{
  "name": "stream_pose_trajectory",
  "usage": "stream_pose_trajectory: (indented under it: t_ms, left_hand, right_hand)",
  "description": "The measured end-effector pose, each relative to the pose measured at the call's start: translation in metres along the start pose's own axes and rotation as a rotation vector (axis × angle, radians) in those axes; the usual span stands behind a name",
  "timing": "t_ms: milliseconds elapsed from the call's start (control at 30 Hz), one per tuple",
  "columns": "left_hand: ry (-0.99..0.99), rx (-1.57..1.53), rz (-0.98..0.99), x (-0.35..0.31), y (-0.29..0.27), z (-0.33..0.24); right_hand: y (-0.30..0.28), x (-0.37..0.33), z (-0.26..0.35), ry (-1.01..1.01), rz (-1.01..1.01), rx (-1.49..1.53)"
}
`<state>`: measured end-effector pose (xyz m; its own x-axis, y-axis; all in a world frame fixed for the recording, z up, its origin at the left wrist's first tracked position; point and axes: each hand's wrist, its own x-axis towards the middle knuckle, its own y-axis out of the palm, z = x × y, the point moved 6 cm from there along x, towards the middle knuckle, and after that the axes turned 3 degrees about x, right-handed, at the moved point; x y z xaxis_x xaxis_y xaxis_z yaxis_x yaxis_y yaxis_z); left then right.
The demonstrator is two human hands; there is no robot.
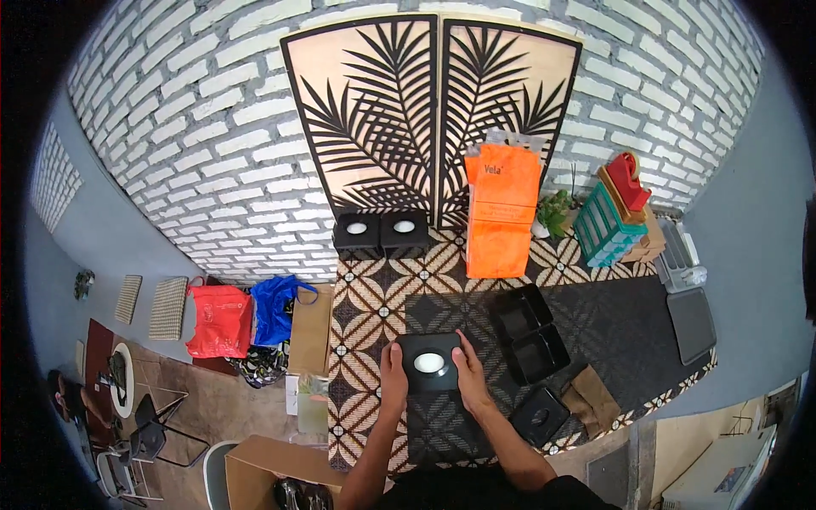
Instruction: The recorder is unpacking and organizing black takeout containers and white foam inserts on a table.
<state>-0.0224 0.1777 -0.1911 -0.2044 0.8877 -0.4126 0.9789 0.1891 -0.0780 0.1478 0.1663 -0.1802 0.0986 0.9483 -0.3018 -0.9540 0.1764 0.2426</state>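
Observation:
Between my two hands is a black rectangular box (414,347) with a white oval in the middle of its top. My left hand (393,374) grips its left side, and my right hand (469,370) grips its right side. The box is over the dark mat on the patterned table; I cannot tell whether it rests there. To its right stand two black open boxes (557,350), end to end. A black piece with an oval hole (552,415) lies nearer to me, beside a folded brown paper piece (592,399).
Two black boxes with white ovals (381,246) stand at the table's back left. Behind the table are an orange plastic package (501,204), a potted plant (554,211) and a teal crate (599,229). An opened cardboard box (255,459) sits lower left, below red and blue bags (219,319).

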Motion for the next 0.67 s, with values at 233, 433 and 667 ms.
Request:
stream_pose_trajectory:
  t_ms: [233, 433, 667]
  left_hand:
    - [-0.115, -0.113, -0.097, 0.075, -0.031, 0.014]
    - [0.209, -0.044, -0.138, 0.159, -0.079, -0.016]
    - [0.122, -0.038, -0.205, 0.221, -0.095, -0.036]
  right_hand:
    - [0.028, 0.077, -0.06, 0.106, -0.043, -0.149]
    - [0.106, 0.144, -0.034, 0.089, 0.126, -0.259]
    - [0.16, 0.213, -0.046, 0.083, 0.093, -0.235]
